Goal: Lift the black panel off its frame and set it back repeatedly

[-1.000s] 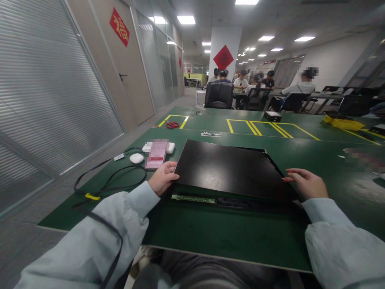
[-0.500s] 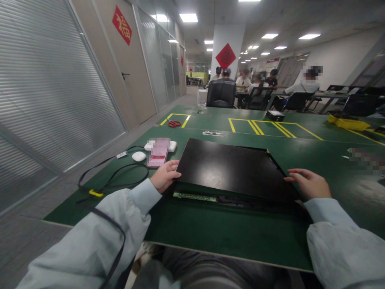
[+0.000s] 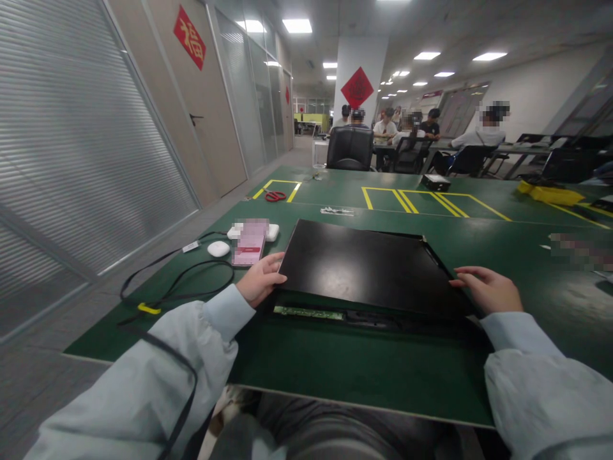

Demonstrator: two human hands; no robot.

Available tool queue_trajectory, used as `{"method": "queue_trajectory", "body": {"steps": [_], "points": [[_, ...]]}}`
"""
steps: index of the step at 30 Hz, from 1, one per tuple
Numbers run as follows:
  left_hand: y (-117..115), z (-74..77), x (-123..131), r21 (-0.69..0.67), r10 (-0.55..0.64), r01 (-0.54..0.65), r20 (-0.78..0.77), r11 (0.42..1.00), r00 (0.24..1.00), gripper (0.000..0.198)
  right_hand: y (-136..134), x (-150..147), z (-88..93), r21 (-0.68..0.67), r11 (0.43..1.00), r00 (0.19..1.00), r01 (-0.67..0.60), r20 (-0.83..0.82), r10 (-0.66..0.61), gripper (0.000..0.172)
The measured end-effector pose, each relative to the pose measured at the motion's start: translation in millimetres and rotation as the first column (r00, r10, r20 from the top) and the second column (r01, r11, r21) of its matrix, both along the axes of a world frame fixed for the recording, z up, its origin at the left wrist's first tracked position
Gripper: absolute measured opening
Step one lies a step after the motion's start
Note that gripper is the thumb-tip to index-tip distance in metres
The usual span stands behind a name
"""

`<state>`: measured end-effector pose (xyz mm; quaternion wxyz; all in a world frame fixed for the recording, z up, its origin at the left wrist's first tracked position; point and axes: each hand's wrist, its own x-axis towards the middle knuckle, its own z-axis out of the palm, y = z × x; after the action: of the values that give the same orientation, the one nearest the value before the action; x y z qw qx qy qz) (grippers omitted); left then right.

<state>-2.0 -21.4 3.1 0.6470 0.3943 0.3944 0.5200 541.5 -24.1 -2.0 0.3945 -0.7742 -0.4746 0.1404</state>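
A flat, glossy black screen panel (image 3: 354, 262) lies slightly tilted in front of me, its near edge raised. My left hand (image 3: 262, 280) pinches its left edge, the thumb on top and the other fingers partly hidden. At the right edge is my right hand (image 3: 493, 291), fingertips closed on the panel's rim. Below the near edge shows a dark frame (image 3: 378, 321) with a narrow green circuit board (image 3: 309, 313) along it. What lies beneath the panel is hidden.
Left of the panel are a phone (image 3: 249, 246), a white rounded case (image 3: 218, 248) and a black strap (image 3: 191, 295). Red-handled scissors (image 3: 275, 197), yellow tape marks (image 3: 383, 189) and a small black box (image 3: 435, 183) lie farther back. Several people sit at distant tables.
The view has shifted slightly. Both hands keep their places on the panel, which shows no clear movement against the frame.
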Motion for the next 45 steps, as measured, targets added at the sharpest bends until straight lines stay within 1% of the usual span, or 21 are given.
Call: {"method": "queue_trajectory", "body": {"steps": [4,9,14,22,26,31,35,45], "points": [[0,-1.0,-1,-0.001,-0.001,0.001,-0.022,1.0,1.0,0.068,0,-3,-1.5,0.027,0.999,1.0,0.02,0.021,-0.02,0.02],[0,0.3,-2,0.006,-0.007,0.008,-0.038,1.0,0.999,0.069,-3,-10,7.5,0.012,1.0,1.0,0.002,0.017,-0.002,0.022],[-1,3.4,-1,0.002,-0.005,0.006,-0.089,1.0,0.996,0.071,-2,-16,13.1,-0.014,0.998,0.998,0.056,0.027,-0.056,0.027],[-2,6.4,1,0.002,0.003,-0.003,-0.123,1.0,0.992,0.073,0,-14,9.6,-0.005,0.999,0.998,0.05,0.046,-0.05,0.033],[-3,5.9,1,0.005,0.005,-0.005,-0.13,1.0,0.992,0.073,0,-12,8.5,0.011,0.999,0.997,0.043,0.068,-0.044,0.031],[-2,5.0,1,0.011,-0.001,0.003,-0.141,1.0,0.99,0.072,0,-11,8.9,-0.011,0.999,0.997,0.031,0.07,-0.031,0.029],[-2,5.4,0,0.008,-0.002,0.003,-0.132,1.0,0.991,0.072,1,-11,8.0,0.009,0.999,0.996,0.045,0.073,-0.045,0.028],[-5,8.1,6,0.015,0.018,-0.017,-0.09,1.0,0.996,0.072,3,-6,3.5,-0.002,1.0,0.996,0.031,0.08,-0.031,0.031]]}}
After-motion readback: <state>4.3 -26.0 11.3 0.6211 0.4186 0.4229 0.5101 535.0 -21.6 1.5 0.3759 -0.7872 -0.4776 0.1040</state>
